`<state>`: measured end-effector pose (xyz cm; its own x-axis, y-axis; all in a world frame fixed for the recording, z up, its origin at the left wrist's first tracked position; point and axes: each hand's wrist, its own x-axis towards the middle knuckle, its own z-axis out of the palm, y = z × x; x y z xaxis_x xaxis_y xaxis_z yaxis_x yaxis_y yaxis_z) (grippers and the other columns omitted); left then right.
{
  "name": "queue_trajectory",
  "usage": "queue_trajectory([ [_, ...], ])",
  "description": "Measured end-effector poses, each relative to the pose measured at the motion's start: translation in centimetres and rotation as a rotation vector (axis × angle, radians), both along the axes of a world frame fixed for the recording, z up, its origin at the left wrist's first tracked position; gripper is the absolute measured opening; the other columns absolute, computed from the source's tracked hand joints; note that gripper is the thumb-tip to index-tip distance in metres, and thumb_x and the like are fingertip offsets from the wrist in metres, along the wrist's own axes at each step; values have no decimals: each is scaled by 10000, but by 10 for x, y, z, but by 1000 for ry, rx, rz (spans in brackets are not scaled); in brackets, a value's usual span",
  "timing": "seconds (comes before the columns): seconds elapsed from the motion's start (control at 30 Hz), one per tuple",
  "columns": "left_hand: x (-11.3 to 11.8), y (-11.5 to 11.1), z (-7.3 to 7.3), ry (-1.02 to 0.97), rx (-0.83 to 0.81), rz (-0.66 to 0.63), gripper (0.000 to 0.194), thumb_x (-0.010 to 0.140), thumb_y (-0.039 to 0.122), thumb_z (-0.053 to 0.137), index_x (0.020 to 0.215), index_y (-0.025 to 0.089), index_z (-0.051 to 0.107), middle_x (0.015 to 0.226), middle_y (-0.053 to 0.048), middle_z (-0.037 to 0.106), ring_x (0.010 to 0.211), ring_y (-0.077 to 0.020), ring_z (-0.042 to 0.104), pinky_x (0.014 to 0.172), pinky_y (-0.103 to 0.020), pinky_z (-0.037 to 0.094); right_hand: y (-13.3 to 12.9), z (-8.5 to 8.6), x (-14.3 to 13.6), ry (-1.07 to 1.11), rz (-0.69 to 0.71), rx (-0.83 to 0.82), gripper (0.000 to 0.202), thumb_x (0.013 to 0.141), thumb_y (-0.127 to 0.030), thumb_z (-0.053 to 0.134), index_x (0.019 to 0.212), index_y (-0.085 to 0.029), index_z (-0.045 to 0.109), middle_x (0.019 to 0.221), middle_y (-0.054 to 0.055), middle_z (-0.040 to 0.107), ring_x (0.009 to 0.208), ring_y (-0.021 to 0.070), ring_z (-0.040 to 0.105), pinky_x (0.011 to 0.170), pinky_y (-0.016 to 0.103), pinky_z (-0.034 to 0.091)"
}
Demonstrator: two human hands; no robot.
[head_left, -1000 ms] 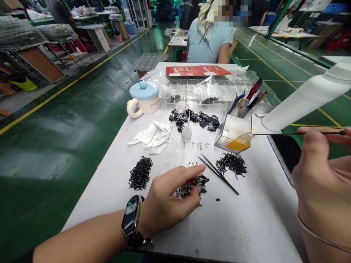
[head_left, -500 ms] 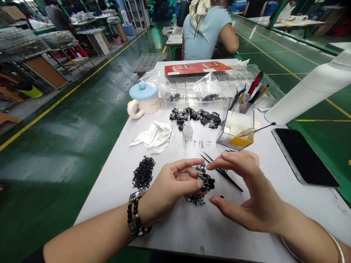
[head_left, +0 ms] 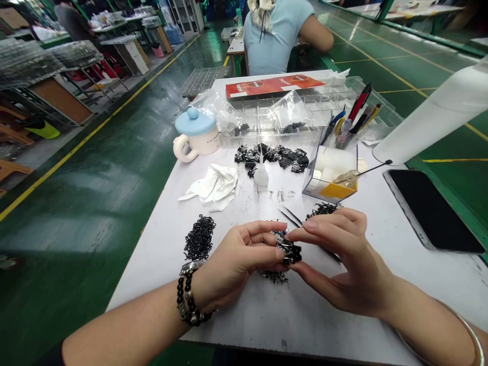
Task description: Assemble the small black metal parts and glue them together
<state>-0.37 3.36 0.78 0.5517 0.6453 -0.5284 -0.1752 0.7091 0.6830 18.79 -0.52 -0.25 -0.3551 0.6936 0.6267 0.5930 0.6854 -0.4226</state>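
Between the thumb and fingers of my left hand (head_left: 244, 254) is a small black-and-silver part (head_left: 292, 251), held over the table. My right hand (head_left: 343, 259) has closed in from the right, with thumb and index fingertip at the part's right edges. Under the part lies a heap of tiny dark metal pieces (head_left: 275, 277), partly covered by the hands. Black tweezers (head_left: 292, 216) lie behind my right fingers, their lower half mostly hidden. To the left is a pile of small black hook-shaped pieces (head_left: 200, 237); another dark pile (head_left: 322, 210) shows beyond my right hand.
Farther back are several black parts (head_left: 284, 156), a white nozzle bottle (head_left: 261, 175), a crumpled white cloth (head_left: 213, 185) and a lidded mug (head_left: 196, 136). A pen holder (head_left: 331, 173), phone (head_left: 432, 211) and tall white bottle (head_left: 430, 114) stand or lie at right. A person sits ahead.
My right hand's thumb and index finger have come together onto the right side of the part. My left hand keeps its hold. The view has shifted slightly.
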Motion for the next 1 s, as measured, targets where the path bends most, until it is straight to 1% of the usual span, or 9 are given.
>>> queue_trajectory([
  [0.13,-1,1,-1,20,22,-41,395,654,132,778,1036,152,676,841,-44,685,679,-127,657,688,-251,517,1,-1,2,-54,-19,21,594,805,-117,608,1328,-194,336,970,38,676,885,228,617,825,454,350],
  [0.23,-1,3,-2,34,37,-50,364,670,158,781,1021,151,685,787,-26,679,656,-111,647,667,-237,508,1,-1,2,-77,-18,24,569,807,-137,610,1311,-178,349,979,46,679,881,230,612,817,455,342],
  [0.4,0,3,-6,56,89,-64,315,689,182,780,992,152,701,696,2,649,610,-94,628,609,-210,503,1,0,1,-88,-15,31,529,796,-114,625,1262,-150,378,979,54,689,868,214,611,813,443,322],
  [0.5,0,2,-7,52,141,-56,265,706,181,770,962,157,708,664,18,625,579,-78,613,582,-194,500,1,0,0,-97,-25,48,535,804,-120,619,1278,-162,373,981,51,693,864,213,619,807,436,330],
  [0.63,0,1,-9,52,174,-44,251,719,188,761,963,186,698,686,29,622,573,-86,632,562,-196,501,0,0,-1,-97,-47,49,573,821,-148,606,1326,-197,341,974,35,697,873,219,628,809,440,344],
  [0.8,0,1,-9,63,183,-34,245,704,183,769,938,172,697,657,28,623,551,-95,629,543,-205,504,0,0,-1,-92,-38,53,547,821,-141,613,1303,-180,358,968,36,704,866,210,629,804,430,335],
  [1.0,0,-1,-9,57,180,-23,227,709,162,759,928,185,703,647,36,610,555,-89,641,544,-187,518,1,-1,-1,-76,-27,31,515,820,-149,623,1267,-163,369,975,47,705,881,205,617,810,423,325],
])
